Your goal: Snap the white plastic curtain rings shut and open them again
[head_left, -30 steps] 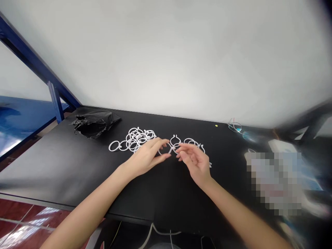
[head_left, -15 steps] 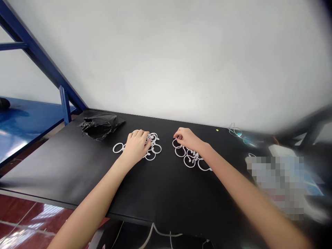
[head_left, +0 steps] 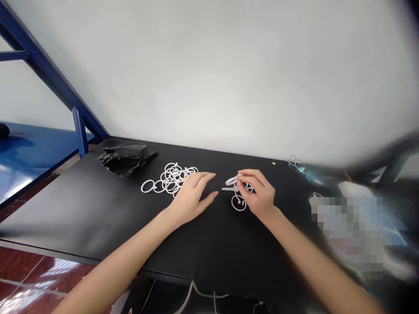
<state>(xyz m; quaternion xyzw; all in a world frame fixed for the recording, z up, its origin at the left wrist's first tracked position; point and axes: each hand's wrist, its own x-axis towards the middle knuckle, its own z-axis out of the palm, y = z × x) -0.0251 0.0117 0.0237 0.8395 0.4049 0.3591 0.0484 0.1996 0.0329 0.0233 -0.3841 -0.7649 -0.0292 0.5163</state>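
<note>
Right of the frame's centre, the right hand [head_left: 258, 192] pinches a white ring [head_left: 231, 181] in its fingers, and neighbouring rings [head_left: 239, 202] could drag along if knobbed ends catch, while the left hand [head_left: 190, 196], fingers spread, is beside the centre-left ring pile [head_left: 171, 176].

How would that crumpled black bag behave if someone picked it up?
The black bag would probably flop, since its thin-looking sides are creased. Lying low and collapsed, it may be light, though its dark inside could hide something. Its ragged opening suggests it might tear easily.
</note>
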